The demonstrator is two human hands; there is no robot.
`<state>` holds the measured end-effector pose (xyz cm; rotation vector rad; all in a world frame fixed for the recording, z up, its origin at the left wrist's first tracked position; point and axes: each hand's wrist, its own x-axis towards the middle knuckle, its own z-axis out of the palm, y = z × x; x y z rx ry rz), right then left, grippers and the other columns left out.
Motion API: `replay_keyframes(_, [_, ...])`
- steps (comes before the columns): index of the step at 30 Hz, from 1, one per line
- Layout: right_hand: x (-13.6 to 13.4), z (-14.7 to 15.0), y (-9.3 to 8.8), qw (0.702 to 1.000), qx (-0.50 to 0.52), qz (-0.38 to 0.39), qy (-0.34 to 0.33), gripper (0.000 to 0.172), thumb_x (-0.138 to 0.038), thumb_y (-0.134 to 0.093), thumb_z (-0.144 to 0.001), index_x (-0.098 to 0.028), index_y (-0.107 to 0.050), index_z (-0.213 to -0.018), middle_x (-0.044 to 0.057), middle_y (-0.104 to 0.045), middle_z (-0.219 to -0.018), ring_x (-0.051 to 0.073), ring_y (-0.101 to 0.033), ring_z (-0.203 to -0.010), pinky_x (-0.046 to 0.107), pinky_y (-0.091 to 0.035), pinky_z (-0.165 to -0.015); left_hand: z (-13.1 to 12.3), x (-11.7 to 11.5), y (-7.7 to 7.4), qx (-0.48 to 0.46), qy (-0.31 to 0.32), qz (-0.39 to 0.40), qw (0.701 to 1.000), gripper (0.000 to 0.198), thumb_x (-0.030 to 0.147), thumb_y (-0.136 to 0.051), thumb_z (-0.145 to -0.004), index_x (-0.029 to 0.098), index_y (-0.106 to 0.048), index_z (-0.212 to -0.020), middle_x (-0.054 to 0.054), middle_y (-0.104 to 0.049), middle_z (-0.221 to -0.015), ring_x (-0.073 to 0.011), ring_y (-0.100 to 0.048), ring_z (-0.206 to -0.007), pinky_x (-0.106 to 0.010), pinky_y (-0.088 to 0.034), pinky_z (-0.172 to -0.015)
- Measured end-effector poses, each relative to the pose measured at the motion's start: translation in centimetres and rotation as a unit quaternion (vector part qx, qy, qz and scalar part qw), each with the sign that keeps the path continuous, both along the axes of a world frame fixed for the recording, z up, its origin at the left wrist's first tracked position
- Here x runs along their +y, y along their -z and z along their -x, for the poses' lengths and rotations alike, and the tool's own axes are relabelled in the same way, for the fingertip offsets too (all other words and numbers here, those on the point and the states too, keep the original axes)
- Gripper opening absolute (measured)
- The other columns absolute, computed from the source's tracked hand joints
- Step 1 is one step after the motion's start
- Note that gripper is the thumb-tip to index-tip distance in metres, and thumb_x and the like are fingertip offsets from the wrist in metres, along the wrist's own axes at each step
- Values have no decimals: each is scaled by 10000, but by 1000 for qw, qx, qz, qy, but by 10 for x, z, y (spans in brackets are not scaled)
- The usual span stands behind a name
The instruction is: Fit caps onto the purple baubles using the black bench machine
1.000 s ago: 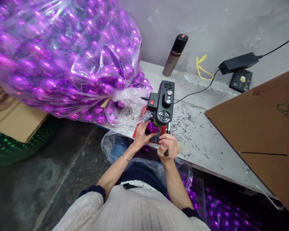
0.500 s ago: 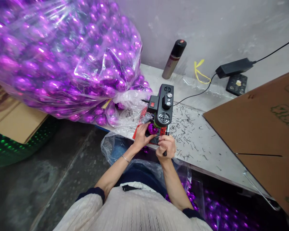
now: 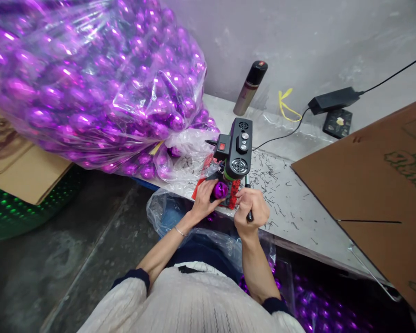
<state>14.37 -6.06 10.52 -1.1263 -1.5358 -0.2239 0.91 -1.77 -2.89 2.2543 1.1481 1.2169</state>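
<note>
My left hand [image 3: 205, 200] grips a shiny purple ball [image 3: 221, 190] between thumb and fingers, in front of the black machine [image 3: 240, 150]. The machine, with a red switch and round vents, stands on a red base [image 3: 234, 196] near the table's front edge. Just right of it, my right hand [image 3: 251, 208] is closed around the black handle [image 3: 250, 216] of the machine's lever.
A big clear bag of purple balls [image 3: 100, 92] fills the back left. Behind stand a spray can [image 3: 250, 88] and a black power adapter [image 3: 334, 101]. Small dark wire bits litter the table [image 3: 305, 217]. A cardboard box [image 3: 374, 185] is at right.
My right hand and the lever handle have moved right, away from the ball. My left hand has brought the ball slightly toward me, out from under the machine's head.
</note>
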Motion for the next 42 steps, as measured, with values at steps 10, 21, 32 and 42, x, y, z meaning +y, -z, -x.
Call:
replay_keyframes(10, [-2, -2, 15, 1000, -7, -6, -18, 215, -79, -487, -941, -217, -543, -787, -4, -626, -734, 130, -636, -692, 259, -478, -632, 45, -29, -7, 119, 27, -75, 990, 888, 763, -557, -880, 131, -486, -1500, -207, -633, -1401, -339, -551, -1345, -492, -422, -1143])
replay_keyframes(21, [-1, 0, 15, 1000, -8, -10, -9, 227, -82, -494, -934, -224, -543, -764, -10, -641, -724, 135, -632, -667, 274, -480, -635, 76, 148, -72, 252, -265, 183, 913, 351, 113, -548, -902, 55, -677, -1223, -255, -673, -1290, -394, -575, -1278, -528, -403, -1123])
replay_keyframes(32, [-1, 1, 9, 1000, -4, -8, -7, 231, -106, -487, -950, -231, -540, -762, -12, -629, -692, 139, -628, -652, 280, -471, -611, 60, 51, -54, -152, -117, 180, 965, 622, 469, -796, -825, 215, -520, -1322, -112, -678, -1257, -239, -711, -1077, -367, -583, -943])
replay_keyframes(42, [6, 4, -24, 999, 38, 23, 13, 257, -145, -460, -993, -229, -521, -758, -14, -607, -679, 125, -611, -633, 277, -453, -607, 9, 16, -19, -270, -28, 253, 928, 597, 564, -684, -914, 194, -529, -1356, -138, -725, -1268, -240, -728, -1148, -396, -571, -1027])
